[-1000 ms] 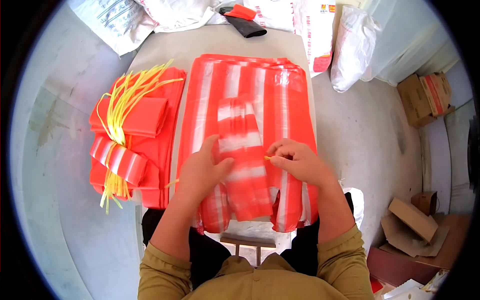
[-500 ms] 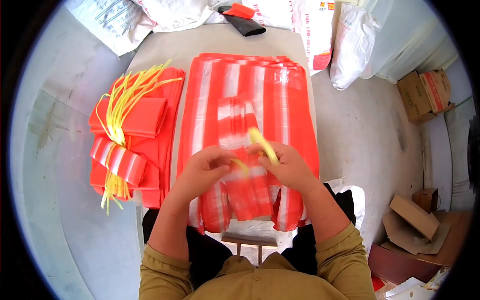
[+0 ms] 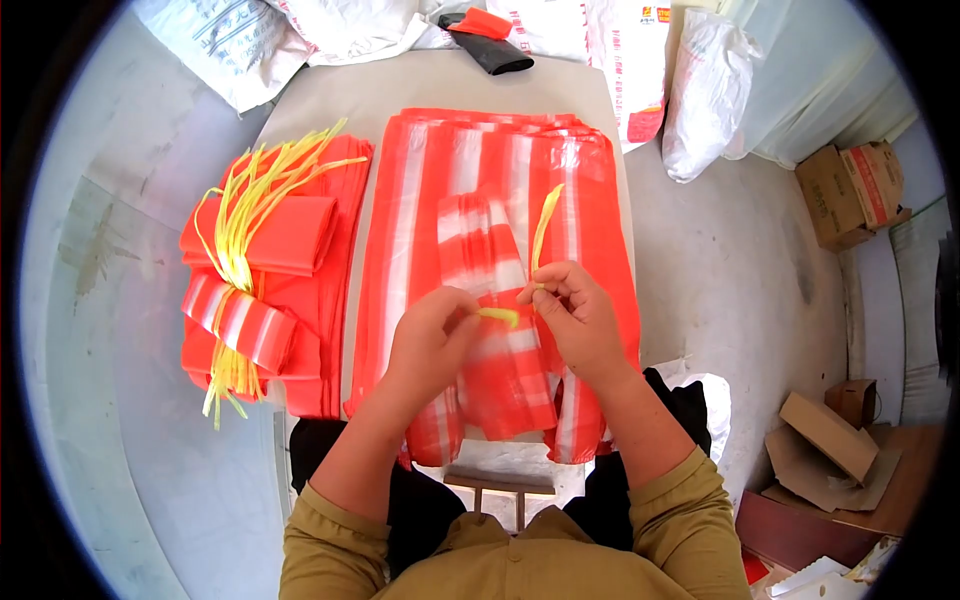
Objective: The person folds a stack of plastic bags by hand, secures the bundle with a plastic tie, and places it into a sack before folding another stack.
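Observation:
A folded bundle of red-and-white striped plastic bags lies lengthwise on a larger stack of the same bags. My left hand is closed over the bundle's left side, and a short yellow end sticks out from its fingertips. Between the thumb and fingers of my right hand is a yellow plastic strip, its free end pointing up and away. The strip's course between my hands is partly hidden by my fingers.
To the left, folded red bags bear a rolled striped bundle and a bunch of yellow strips. White sacks and a black-and-red roll are at the table's far edge. Cardboard boxes stand right.
My right hand has shifted slightly right, and the strip's free end now points upward. My left hand has moved a little right. The bundle's near end has swung slightly right.

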`<state>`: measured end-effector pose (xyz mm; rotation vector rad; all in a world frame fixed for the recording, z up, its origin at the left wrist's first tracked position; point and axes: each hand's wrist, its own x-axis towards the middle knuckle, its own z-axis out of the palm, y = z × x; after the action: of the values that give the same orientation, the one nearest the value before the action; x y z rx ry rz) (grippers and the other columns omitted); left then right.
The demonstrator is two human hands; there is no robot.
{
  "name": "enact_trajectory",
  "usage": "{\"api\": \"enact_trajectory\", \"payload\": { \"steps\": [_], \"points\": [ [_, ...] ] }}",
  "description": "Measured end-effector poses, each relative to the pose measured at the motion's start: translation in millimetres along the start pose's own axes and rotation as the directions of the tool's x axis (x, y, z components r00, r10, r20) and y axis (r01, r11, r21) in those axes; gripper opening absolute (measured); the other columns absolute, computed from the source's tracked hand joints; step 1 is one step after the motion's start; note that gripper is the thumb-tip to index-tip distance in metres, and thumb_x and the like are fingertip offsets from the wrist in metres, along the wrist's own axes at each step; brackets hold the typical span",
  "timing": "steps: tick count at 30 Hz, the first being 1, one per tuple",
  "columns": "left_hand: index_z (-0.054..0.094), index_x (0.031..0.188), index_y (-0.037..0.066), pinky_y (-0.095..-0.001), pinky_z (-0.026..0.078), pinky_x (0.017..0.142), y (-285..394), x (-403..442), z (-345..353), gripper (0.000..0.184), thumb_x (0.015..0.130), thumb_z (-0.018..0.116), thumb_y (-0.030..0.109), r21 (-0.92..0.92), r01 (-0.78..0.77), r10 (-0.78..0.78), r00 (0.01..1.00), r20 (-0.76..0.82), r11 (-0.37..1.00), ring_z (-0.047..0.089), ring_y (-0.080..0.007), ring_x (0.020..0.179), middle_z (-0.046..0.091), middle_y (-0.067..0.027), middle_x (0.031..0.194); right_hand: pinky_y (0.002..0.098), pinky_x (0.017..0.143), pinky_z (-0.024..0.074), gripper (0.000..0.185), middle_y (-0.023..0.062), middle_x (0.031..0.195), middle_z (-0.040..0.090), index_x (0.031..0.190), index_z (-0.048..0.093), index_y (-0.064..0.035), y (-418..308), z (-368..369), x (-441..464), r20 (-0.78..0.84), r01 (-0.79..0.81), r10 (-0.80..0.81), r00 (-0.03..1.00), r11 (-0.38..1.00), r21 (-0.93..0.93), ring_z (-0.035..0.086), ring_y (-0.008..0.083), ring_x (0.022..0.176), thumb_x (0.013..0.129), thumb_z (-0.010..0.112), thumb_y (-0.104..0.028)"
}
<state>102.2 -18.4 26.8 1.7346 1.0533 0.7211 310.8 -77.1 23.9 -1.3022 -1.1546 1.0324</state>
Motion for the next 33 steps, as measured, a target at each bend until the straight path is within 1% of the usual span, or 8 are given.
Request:
{"api": "enact_trajectory", "payload": {
  "steps": [6, 9, 12, 16, 21, 27, 30, 33],
  "points": [
    [0.07, 0.105, 0.001, -0.0289, 0.053, 0.072, -3, -2, 4, 0.011, 0.094, 0.07, 0.003, -0.115, 0.03, -0.032, 0.999, -0.014, 0.993, 0.065, -0.014, 0.081, 0.069, -0.0064, 0.094, 0.0302, 0.089, 0.0505, 0.025, 0.0109, 0.107, 0.071, 0.127, 0.047, -0.0038, 1, 3, 3, -0.223, 0.092, -0.053, 0.973, 0.981, 0.169, 0.065, 0.0127, 0.098, 0.103, 0.055, -0.003],
    [0.072, 0.106, 0.001, -0.0278, 0.053, 0.072, -10, -2, 8, 0.012, 0.094, 0.072, 0.004, -0.123, -0.006, 0.001, 0.999, -0.038, 0.992, 0.065, -0.0133, 0.079, 0.069, -0.0059, 0.094, 0.0306, 0.087, 0.0515, 0.02, 0.0094, 0.108, 0.071, 0.123, 0.055, -0.0029, 9, 1, 5, -0.265, 0.122, -0.065, 0.962, 0.972, 0.201, 0.065, 0.0116, 0.098, 0.103, 0.058, -0.005],
    [0.073, 0.104, 0.001, -0.0272, 0.053, 0.072, -10, -3, 10, 0.011, 0.093, 0.073, 0.004, -0.181, 0.014, -0.021, 0.999, -0.035, 0.983, 0.065, -0.0125, 0.079, 0.069, -0.0051, 0.094, 0.0319, 0.084, 0.0529, 0.015, 0.0087, 0.104, 0.072, 0.115, 0.066, -0.0036, 5, 1, 1, -0.111, -0.041, 0.033, 0.993, 0.997, -0.07, 0.067, 0.0137, 0.098, 0.101, 0.063, -0.009],
    [0.072, 0.107, 0.002, -0.0263, 0.053, 0.071, -5, -2, 12, 0.014, 0.093, 0.073, 0.003, -0.198, -0.082, 0.08, 0.997, -0.016, 0.977, 0.065, -0.0106, 0.08, 0.069, -0.0037, 0.096, 0.0367, 0.081, 0.0538, 0.013, 0.0117, 0.098, 0.071, 0.106, 0.073, -0.0053, -8, 12, -4, -0.028, 0.079, -0.093, 0.995, 0.944, -0.321, 0.068, 0.0251, 0.094, 0.095, 0.07, -0.011],
    [0.069, 0.113, 0.001, -0.0251, 0.052, 0.078, 10, -1, 19, 0.017, 0.096, 0.071, 0.002, -0.417, 0.181, -0.186, 0.982, 0.027, 0.891, 0.064, -0.0089, 0.088, 0.068, -0.0015, 0.097, 0.0436, 0.082, 0.0536, 0.011, 0.014, 0.095, 0.069, 0.097, 0.071, -0.0046, -12, 10, -1, 0.112, 0.291, -0.275, 0.955, 0.792, -0.537, 0.065, 0.036, 0.092, 0.087, 0.072, -0.007],
    [0.07, 0.109, 0.001, -0.0247, 0.052, 0.076, -1, 1, 17, 0.014, 0.097, 0.072, 0.008, -0.571, 0.206, -0.216, 0.975, 0.051, 0.795, 0.065, -0.0087, 0.088, 0.07, -0.0024, 0.095, 0.039, 0.069, 0.0535, 0.015, 0.0108, 0.091, 0.067, 0.098, 0.069, -0.0044, -12, 14, -2, 0.111, 0.362, -0.361, 0.926, 0.762, -0.537, 0.063, 0.0302, 0.083, 0.084, 0.074, -0.003],
    [0.071, 0.105, 0.002, -0.024, 0.051, 0.072, -1, 1, 19, 0.012, 0.096, 0.073, 0.011, -0.558, 0.159, -0.175, 0.984, 0.025, 0.815, 0.064, -0.0075, 0.084, 0.07, -0.0027, 0.093, 0.0393, 0.071, 0.0558, 0.022, 0.0103, 0.092, 0.067, 0.103, 0.069, -0.0054, -6, 13, 1, 0.238, 0.518, -0.508, 0.828, 0.526, -0.674, 0.064, 0.0294, 0.085, 0.082, 0.074, -0.002],
    [0.071, 0.102, 0.002, -0.0235, 0.05, 0.071, 2, 0, 18, 0.011, 0.096, 0.073, 0.011, -0.49, 0.176, -0.18, 0.983, 0.04, 0.854, 0.062, -0.0061, 0.082, 0.07, -0.002, 0.092, 0.0392, 0.072, 0.056, 0.021, 0.0101, 0.093, 0.067, 0.102, 0.07, -0.0063, -9, 17, 1, 0.207, 0.512, -0.549, 0.81, 0.49, -0.705, 0.064, 0.0292, 0.085, 0.081, 0.073, 0.0]
  ]
}}
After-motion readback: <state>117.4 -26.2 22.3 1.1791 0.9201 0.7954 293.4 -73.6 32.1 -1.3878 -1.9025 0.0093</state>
